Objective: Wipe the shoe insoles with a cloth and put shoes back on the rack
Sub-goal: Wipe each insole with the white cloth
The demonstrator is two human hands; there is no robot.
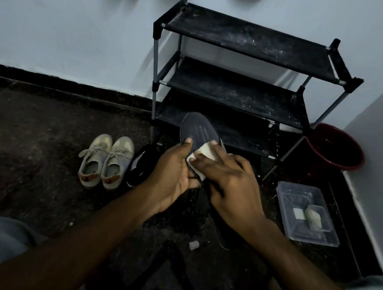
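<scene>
My left hand [173,169] grips a dark grey insole [198,127] from below, thumb on its upper face, the toe end pointing toward the rack. My right hand [227,180] presses a folded white cloth [205,150] against the middle of the insole, fingers curled over it. The black three-shelf shoe rack [246,42] stands against the wall with nothing on its dusty shelves. A pair of beige sneakers [105,161] sits on the floor to the left. A black shoe [139,164] lies between the sneakers and my left hand, partly hidden.
A clear plastic tray [308,214] with pale folded cloths lies on the floor at the right. A red bucket [337,147] stands in the corner beside the rack. A small white scrap [193,244] lies on the dark floor near my knees.
</scene>
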